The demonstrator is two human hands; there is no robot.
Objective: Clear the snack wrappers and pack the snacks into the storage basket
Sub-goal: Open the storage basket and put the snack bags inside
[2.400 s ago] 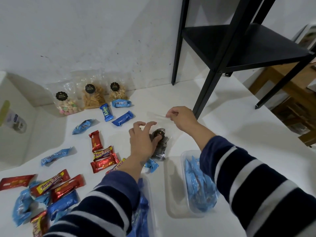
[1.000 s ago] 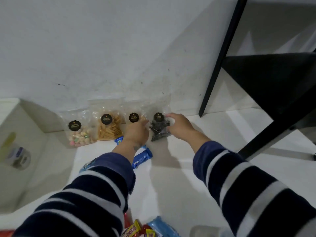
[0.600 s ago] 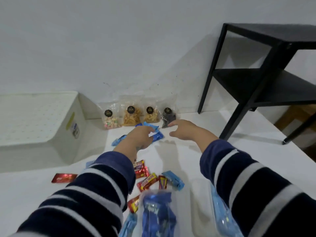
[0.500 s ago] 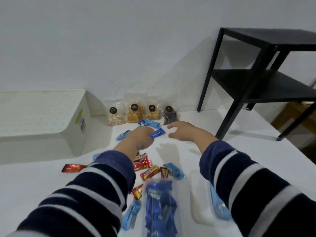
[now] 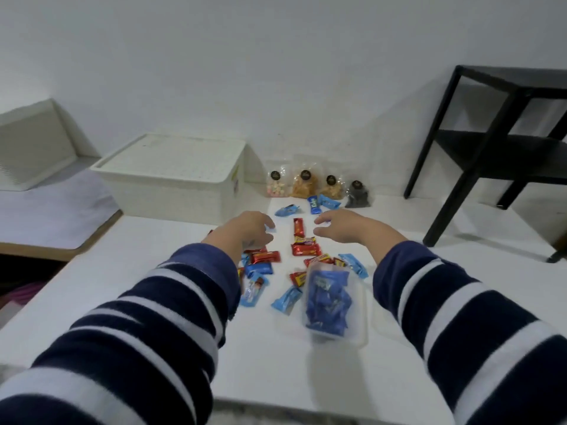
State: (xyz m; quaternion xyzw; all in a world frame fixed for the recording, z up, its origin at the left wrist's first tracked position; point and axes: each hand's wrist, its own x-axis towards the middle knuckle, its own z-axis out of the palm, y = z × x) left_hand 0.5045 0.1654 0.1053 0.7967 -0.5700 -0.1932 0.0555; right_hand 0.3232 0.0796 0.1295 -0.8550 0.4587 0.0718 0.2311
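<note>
Red and blue wrapped snacks lie scattered on the white table [image 5: 276,363], among them a red bar [image 5: 298,227] between my hands and a blue one [image 5: 313,205] farther back. My left hand [image 5: 248,230] hovers over the table with its fingers curled down; a pale blue bit shows at the fingertips. My right hand [image 5: 342,228] hovers level with it, fingers apart, holding nothing. A clear tub of blue snacks [image 5: 326,302] sits near me. Several clear bags stand along the wall, the dark bag [image 5: 357,195] rightmost. The white lidded storage basket [image 5: 171,176] stands at the left.
A black metal shelf [image 5: 503,154] stands on the table at the right. Another white perforated piece [image 5: 30,145] leans at the far left on a lower surface. The table's left edge drops off beside the basket.
The dark bag, held earlier, now stands in the row at the wall. Both hands have pulled back toward the scattered bars, and the view has widened backwards.
</note>
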